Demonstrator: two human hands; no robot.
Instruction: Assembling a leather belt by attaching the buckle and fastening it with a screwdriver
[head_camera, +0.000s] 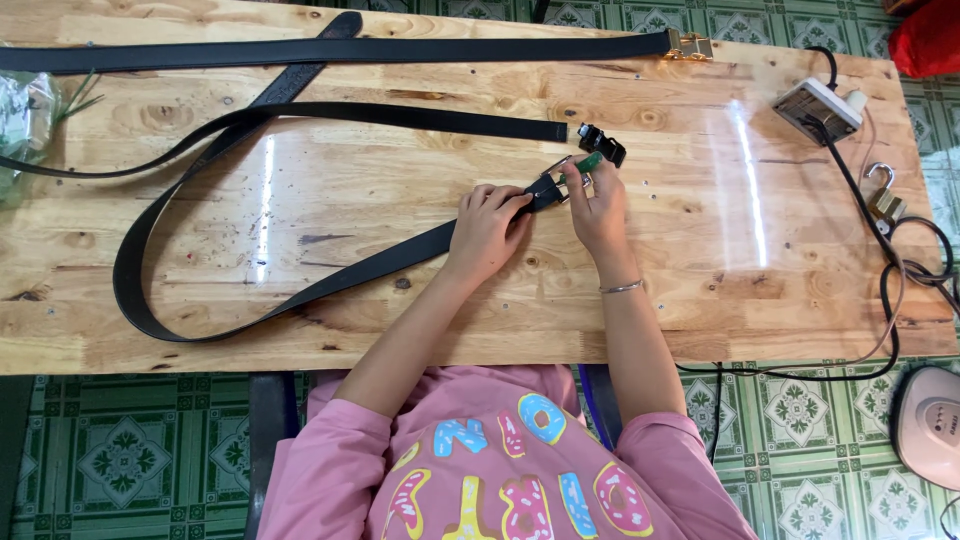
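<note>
Belt (330, 283): black strap lying flat on the wooden table (700, 290). Its held end points up and to the right, toward the table's middle; from there the long axis runs down-left, bends in a loop near the table's left front edge, then swings back up and right to a cut end beside a small black clip (601, 143).
Left hand (487, 232): fingers curled together, pressing the strap down just short of its end.
Right hand (598, 205): fingers pinched on a green-handled tool (588, 162) at the belt's end, where a metal buckle frame (553, 178) sits; a thin bracelet (621, 287) rings the wrist.
Second belt (330, 50): black, straight along the far edge, long axis left to right, gold buckle (690, 45) at its right end.
Third strap (300, 72): dark, embossed, slanting under the second belt.
Bag (22, 115): clear plastic, at the left edge, green stems inside.
Power strip (818, 108): white block, far right corner, black cable trailing off.
Padlock (885, 200): brass, near the right edge.
Pink device (925, 425): rounded, on the tiled floor at lower right.
</note>
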